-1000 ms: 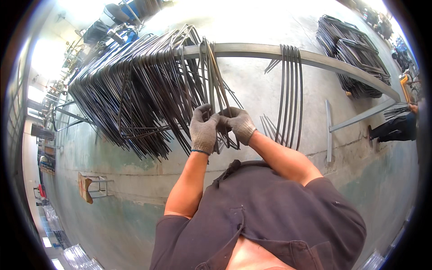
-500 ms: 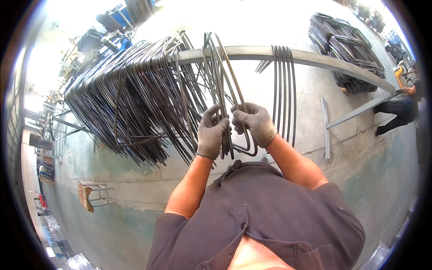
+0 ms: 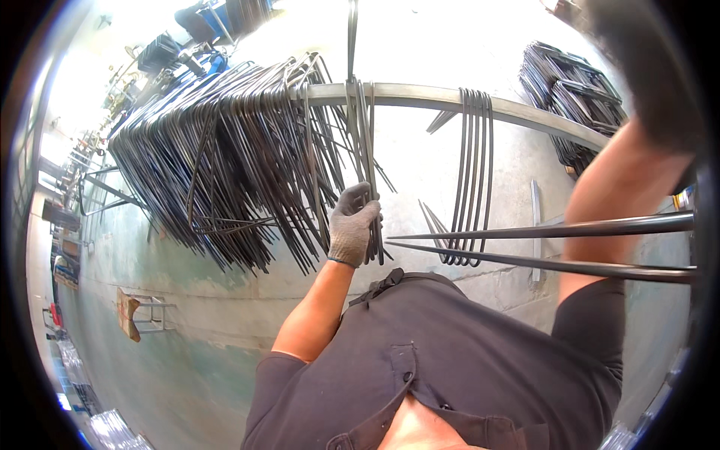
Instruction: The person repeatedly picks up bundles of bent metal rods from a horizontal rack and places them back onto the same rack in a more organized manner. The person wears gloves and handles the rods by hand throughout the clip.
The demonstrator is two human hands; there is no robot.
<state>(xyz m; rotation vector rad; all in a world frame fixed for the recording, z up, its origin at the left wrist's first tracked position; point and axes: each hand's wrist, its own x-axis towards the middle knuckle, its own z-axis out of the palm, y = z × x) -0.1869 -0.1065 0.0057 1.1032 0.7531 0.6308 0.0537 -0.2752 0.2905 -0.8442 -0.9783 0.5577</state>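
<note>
My left hand [image 3: 351,229], in a grey knit glove, is closed around several dark bent metal rods [image 3: 364,142] that hang over a horizontal metal bar [image 3: 420,94]. My right arm reaches up to the far right, its gloved right hand [image 3: 645,67] dark and smeared by motion close to the camera, so its fingers do not show. Below that arm, a pair of long metal rods [image 3: 540,232] stretches from the middle to the right edge; what holds them is hidden. One more upright rod [image 3: 352,37] rises above the bar to the top edge.
A dense row of bent rods [image 3: 225,157] hangs at the left. Several spaced rods [image 3: 472,172] hang right of centre. Frames lie piled [image 3: 570,90] on the floor at the far right. A small stool [image 3: 131,315] stands at the left.
My right hand has left the rods beside my left hand and swung up to the far right. A long rod pair now spans the right side. My left hand has kept its hold.
</note>
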